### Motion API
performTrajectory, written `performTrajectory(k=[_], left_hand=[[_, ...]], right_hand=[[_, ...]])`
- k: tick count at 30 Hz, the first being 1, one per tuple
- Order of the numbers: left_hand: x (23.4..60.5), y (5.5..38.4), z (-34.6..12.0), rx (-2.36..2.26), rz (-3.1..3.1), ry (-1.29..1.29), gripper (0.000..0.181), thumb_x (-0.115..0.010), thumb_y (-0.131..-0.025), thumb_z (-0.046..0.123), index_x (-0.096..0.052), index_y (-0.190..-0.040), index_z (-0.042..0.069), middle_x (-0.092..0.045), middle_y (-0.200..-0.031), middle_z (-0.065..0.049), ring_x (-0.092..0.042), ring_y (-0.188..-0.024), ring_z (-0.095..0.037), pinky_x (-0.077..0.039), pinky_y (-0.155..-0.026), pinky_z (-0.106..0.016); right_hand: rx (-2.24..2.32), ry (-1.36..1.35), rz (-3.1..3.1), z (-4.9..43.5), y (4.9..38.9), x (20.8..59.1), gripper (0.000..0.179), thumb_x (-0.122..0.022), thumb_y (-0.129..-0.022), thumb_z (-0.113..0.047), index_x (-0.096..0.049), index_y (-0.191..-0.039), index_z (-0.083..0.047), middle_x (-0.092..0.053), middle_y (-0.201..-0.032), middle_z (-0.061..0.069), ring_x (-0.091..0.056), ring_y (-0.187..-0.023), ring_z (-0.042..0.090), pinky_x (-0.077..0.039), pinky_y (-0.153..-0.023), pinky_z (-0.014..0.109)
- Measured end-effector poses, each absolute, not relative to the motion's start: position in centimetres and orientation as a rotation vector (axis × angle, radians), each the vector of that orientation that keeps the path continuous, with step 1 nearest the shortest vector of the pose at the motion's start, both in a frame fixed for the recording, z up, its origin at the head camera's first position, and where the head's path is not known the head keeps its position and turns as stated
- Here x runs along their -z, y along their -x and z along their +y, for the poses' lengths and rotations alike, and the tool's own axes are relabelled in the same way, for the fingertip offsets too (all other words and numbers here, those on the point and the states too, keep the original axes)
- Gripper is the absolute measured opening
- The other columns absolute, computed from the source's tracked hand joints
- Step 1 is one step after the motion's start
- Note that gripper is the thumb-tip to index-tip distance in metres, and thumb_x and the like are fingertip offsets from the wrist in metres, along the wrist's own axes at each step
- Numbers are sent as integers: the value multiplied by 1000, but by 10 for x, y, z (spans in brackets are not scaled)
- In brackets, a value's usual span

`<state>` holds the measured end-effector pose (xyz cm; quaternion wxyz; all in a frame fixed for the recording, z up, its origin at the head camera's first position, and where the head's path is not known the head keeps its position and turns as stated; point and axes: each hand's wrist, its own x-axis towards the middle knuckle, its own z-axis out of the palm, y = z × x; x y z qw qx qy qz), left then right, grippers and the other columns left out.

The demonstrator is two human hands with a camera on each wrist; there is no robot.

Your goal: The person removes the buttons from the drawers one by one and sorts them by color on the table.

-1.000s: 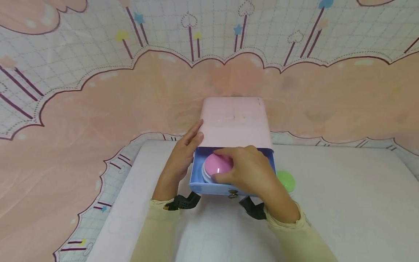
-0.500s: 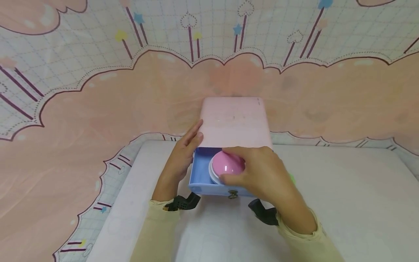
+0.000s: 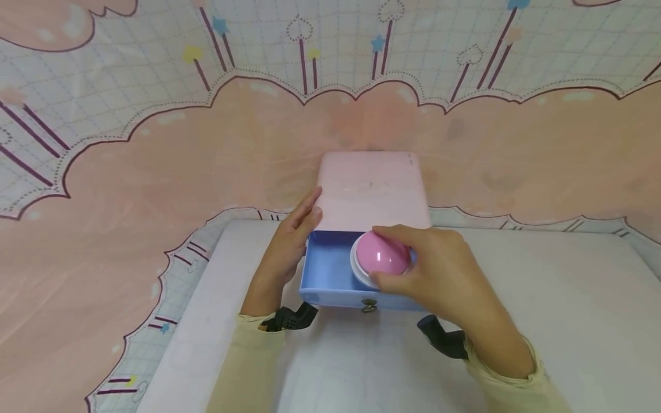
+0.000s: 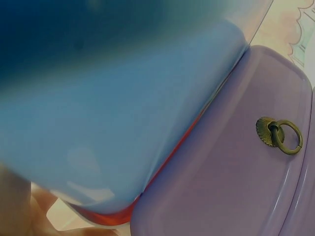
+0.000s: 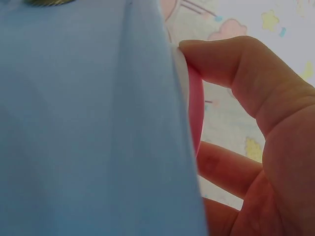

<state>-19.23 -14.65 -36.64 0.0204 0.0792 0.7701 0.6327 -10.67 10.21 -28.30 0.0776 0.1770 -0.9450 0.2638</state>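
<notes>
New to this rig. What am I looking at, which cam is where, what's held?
No robot here: these are a person's two bare hands. The wide picture comes from a head-worn camera looking forward and down; the two close-ups come from one camera on each wrist.

On the white table stands a pink cabinet with its blue drawer pulled out. The left close-up also shows a purple drawer below.

The left hand rests against the cabinet's side. The right hand holds a round pink-and-white object at the blue drawer; whether it touches the bottom is hidden.
</notes>
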Motion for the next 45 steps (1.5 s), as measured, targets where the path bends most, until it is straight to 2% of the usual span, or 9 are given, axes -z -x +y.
performTrajectory(k=[8,14,20,22,27,33,45], left_hand=[[370,195,-147,-2009,2330,-275,53,-53,-105,42,-39,-156,41,-20,-171,9,-22,-158,-24,-18,-123,-65],[369,195,-148,-2001,2337,-265,53,-53,-105,44,-38,-156,42,-23,-169,13,-24,-157,-26,-20,-122,-66],[367,196,-149,-1988,2362,-258,53,-53,-104,47,-38,-155,45,-23,-168,17,-24,-157,-26,-22,-119,-69],[367,195,-149,-2008,2341,-264,53,-53,-105,46,-38,-156,43,-22,-169,14,-23,-157,-25,-21,-121,-66],[368,196,-149,-2057,2278,-279,53,-53,-106,40,-39,-157,39,-21,-171,8,-22,-157,-24,-18,-124,-62],[368,196,-148,-2038,2302,-287,53,-53,-105,43,-38,-156,41,-22,-170,12,-25,-156,-27,-22,-120,-68],[367,194,-147,-2021,2310,-280,53,-53,-105,45,-38,-155,44,-23,-169,15,-26,-156,-27,-23,-118,-70]], right_hand=[[-783,-542,-2792,119,103,286,58,-89,-75,-37,-73,-129,-24,-77,-114,2,-70,-94,24,-61,-74,38],[-775,-496,-2827,129,97,280,61,-90,-75,-36,-70,-132,-27,-76,-120,5,-70,-107,31,-62,-80,48],[-781,-478,-2841,138,95,275,63,-89,-76,-38,-69,-134,-28,-74,-122,6,-67,-98,27,-62,-74,43],[-780,-469,-2848,143,94,273,63,-89,-76,-39,-69,-135,-28,-74,-122,8,-67,-96,27,-62,-73,43],[-765,-423,-2862,155,93,273,65,-89,-76,-39,-68,-136,-27,-73,-123,8,-69,-101,29,-63,-75,48],[-738,-405,-2846,169,92,278,65,-88,-77,-42,-67,-136,-27,-73,-124,8,-70,-101,29,-62,-76,49],[-746,-278,-2838,196,88,292,70,-88,-78,-43,-63,-141,-28,-70,-128,19,-72,-99,42,-61,-73,55]])
